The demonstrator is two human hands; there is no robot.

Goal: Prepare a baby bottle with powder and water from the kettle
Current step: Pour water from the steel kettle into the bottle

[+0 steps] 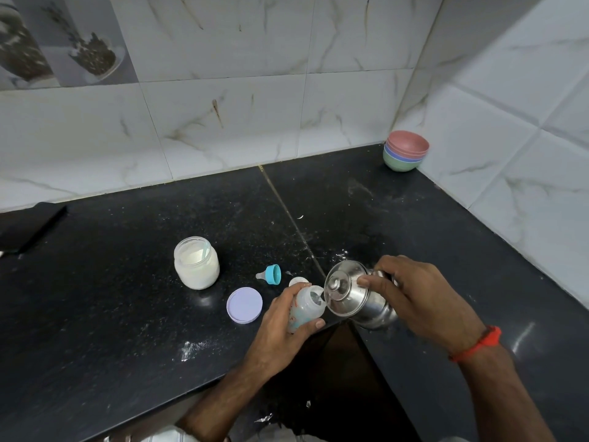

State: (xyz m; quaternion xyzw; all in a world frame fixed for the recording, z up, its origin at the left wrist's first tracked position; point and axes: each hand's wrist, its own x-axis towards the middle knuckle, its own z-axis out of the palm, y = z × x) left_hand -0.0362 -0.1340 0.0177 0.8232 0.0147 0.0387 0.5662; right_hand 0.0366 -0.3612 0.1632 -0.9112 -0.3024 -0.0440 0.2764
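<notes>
Both hands work above the counter's front edge: the left hand (280, 323) wraps the open baby bottle (306, 309), tilted; the right hand (414, 301) grips the lidded steel kettle (357, 295), tipped against its mouth. Behind, an open jar (196, 263) holds white powder and a scoop.

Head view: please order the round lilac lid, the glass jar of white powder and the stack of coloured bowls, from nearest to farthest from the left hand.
1. Round lilac lid: on the black counter, just left of the left hand.
2. Glass jar of white powder: farther left and back, open.
3. Stack of coloured bowls: far right corner, by the wall.
</notes>
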